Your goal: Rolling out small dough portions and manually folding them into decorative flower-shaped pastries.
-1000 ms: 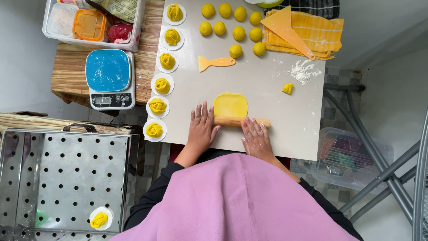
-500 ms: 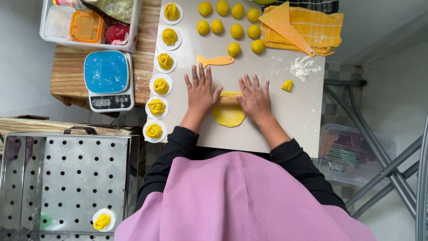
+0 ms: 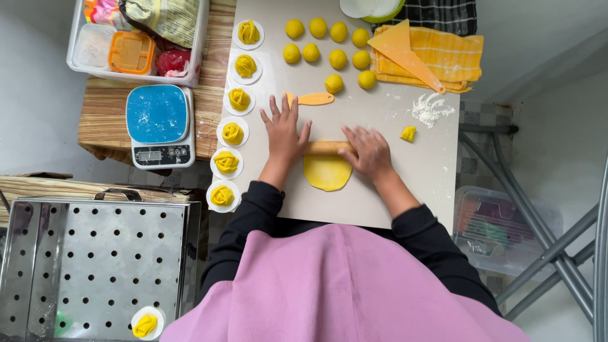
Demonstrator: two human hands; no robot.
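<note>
A flat oval of yellow dough [image 3: 327, 173] lies on the pale work mat [image 3: 380, 202]. A wooden rolling pin [image 3: 328, 147] rests across its far edge. My left hand [image 3: 284, 134] presses flat on the pin's left end, fingers spread. My right hand [image 3: 368, 151] presses on the pin's right end. Several yellow dough balls [image 3: 335, 59] sit at the far end of the mat. Several rose-shaped yellow buns on white paper rounds [image 3: 232, 133] line the mat's left edge.
A blue-topped kitchen scale [image 3: 158, 125] stands on a wooden table at left, with a plastic bin [image 3: 85, 66] behind it. A perforated steel steamer tray [image 3: 95, 266] holds one bun [image 3: 145, 325]. An orange scraper [image 3: 405, 56] lies on a yellow cloth. Flour [image 3: 429, 109] and a dough scrap [image 3: 408, 133] lie nearby.
Both hands rolled the pin away from me over the dough, then part of the way back. The dough has gone from squarish to a wider, flatter oval.
</note>
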